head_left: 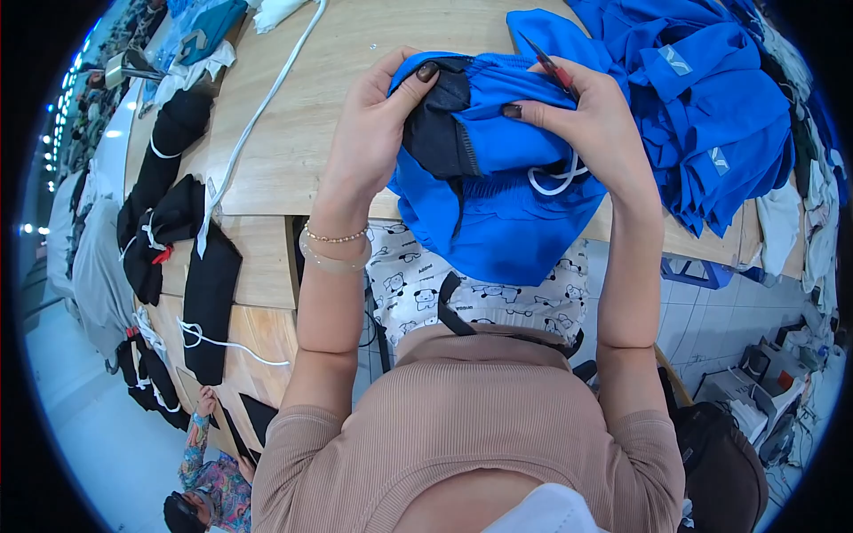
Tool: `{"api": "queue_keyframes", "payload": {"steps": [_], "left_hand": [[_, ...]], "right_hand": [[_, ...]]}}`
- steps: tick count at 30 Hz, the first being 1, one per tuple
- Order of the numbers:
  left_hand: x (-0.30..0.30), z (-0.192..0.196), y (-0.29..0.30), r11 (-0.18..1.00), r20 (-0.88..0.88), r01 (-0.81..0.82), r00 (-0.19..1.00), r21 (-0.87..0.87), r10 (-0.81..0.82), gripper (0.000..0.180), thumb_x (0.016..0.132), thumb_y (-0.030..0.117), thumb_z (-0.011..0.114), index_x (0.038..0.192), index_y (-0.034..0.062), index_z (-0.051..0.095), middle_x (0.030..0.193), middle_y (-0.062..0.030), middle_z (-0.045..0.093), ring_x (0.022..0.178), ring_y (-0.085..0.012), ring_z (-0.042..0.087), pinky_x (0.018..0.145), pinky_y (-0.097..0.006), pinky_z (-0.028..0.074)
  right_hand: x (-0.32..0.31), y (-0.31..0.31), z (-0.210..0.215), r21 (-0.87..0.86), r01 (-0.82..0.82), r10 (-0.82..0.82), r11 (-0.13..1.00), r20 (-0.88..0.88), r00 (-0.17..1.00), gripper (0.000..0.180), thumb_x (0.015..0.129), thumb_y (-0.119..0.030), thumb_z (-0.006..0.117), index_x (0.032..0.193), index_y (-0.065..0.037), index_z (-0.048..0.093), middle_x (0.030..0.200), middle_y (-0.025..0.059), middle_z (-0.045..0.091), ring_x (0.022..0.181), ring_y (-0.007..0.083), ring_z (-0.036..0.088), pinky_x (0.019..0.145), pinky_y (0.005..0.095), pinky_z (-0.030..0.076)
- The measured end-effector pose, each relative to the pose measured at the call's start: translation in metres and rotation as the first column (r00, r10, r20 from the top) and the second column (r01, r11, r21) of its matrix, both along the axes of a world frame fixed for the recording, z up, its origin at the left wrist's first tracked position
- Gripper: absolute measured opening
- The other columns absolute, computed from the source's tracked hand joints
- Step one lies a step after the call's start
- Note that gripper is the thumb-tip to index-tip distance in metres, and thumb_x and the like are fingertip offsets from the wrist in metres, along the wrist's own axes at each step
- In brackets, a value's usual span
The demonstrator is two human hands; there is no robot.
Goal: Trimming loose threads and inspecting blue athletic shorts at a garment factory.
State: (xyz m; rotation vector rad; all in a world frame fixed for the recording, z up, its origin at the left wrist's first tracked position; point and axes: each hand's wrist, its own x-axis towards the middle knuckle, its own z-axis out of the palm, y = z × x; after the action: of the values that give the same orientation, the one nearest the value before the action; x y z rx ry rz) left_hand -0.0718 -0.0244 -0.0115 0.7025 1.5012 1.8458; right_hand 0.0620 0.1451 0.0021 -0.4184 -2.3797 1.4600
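Observation:
A blue garment [502, 235] with a gathered elastic edge hangs between my hands, over the table's near edge and above my lap. My left hand [369, 115] pinches its upper left part, thumb on a black fabric patch [431, 138] that shows there. On the other side my right hand [609, 124] grips the gathered edge with thumb and fingers. Tucked in that same hand are small red-handled snips [562, 76], their dark pointed tip up and to the left. A white drawstring [555, 188] loops out of the garment below my right thumb.
A heap of blue garments [702, 102] covers the table's right side. Across the wooden table [306, 98] runs a long white cord [258, 120]. Black garments [211, 311] with white ties lie at left. Another person [218, 480] works at lower left. A dark chair [724, 471] stands lower right.

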Motion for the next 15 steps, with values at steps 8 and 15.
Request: {"api": "queue_keyframes", "payload": {"steps": [8, 15], "left_hand": [[0.015, -0.002, 0.009, 0.980, 0.299, -0.116, 0.952, 0.160, 0.064, 0.027, 0.097, 0.020, 0.046, 0.114, 0.0001, 0.054, 0.105, -0.0070, 0.063, 0.093, -0.0134, 0.062, 0.081, -0.024, 0.051], [0.041, 0.004, 0.019, 0.951, 0.195, -0.186, 0.971, 0.247, 0.139, 0.020, 0.097, 0.018, 0.049, 0.109, 0.0026, 0.054, 0.100, -0.0040, 0.062, 0.088, -0.0076, 0.059, 0.076, -0.022, 0.050]], "right_hand": [[0.002, -0.018, 0.003, 0.034, 0.555, -0.477, 0.831, -0.469, 0.743, 0.023, 0.079, -0.012, 0.068, 0.096, 0.001, 0.062, 0.083, 0.0077, 0.054, 0.065, 0.0136, 0.050, 0.059, 0.0239, 0.041], [0.006, -0.041, 0.002, -0.344, 0.224, -0.281, 0.912, -0.126, 0.951, 0.020, 0.084, -0.019, 0.068, 0.090, 0.000, 0.068, 0.075, -0.0020, 0.061, 0.069, 0.0029, 0.050, 0.062, 0.0169, 0.038]]}}
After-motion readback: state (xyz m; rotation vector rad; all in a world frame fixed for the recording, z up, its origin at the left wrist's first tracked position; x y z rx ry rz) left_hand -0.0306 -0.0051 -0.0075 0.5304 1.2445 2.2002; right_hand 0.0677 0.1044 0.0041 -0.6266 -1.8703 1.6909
